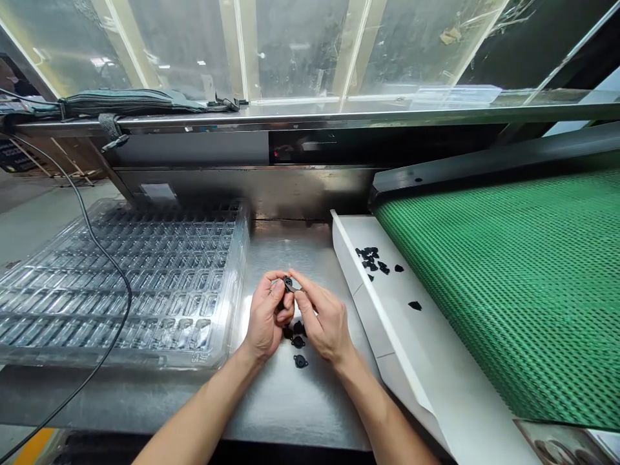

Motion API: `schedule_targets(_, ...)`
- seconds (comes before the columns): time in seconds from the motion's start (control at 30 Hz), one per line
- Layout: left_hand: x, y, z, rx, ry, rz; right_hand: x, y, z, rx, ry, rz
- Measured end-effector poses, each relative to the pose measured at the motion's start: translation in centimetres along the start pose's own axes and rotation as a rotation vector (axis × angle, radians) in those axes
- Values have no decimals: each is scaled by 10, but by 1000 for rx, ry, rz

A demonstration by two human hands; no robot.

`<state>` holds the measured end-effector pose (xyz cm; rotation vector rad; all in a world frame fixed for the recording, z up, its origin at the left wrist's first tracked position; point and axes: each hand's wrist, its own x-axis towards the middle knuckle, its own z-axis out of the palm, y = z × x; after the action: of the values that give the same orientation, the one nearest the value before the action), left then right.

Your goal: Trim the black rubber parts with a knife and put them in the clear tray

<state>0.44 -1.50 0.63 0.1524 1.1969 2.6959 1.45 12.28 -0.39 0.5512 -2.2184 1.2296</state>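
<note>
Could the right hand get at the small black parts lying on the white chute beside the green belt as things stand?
Probably yes: the small black parts lie uncovered on the white sloping chute, just right of the right hand, though that hand is pinching a small black piece with the left hand.

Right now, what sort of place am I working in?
Probably a factory line station: a green mesh conveyor belt, a stack of clear plastic compartment trays, and small black moulded parts on a white chute. Both hands, left hand and right hand, pinch one small black part.

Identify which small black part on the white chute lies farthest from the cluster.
The lone part, lowest on the chute beside the green belt; the cluster sits near the top.
</note>
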Motion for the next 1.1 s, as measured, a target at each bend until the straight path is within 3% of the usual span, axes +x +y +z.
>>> schedule_targets(0.5, 0, 4, 1, 8, -60, -9, 1, 2, -4, 25, 27, -3)
schedule_targets(0.73, 1, 3, 0, -18, -33, -19, -2, 2, -2, 45, 0, 61)
schedule_targets(1.1, 1, -4, -1, 60, -59, -2, -2, 2, 7, 470, 91, 391)
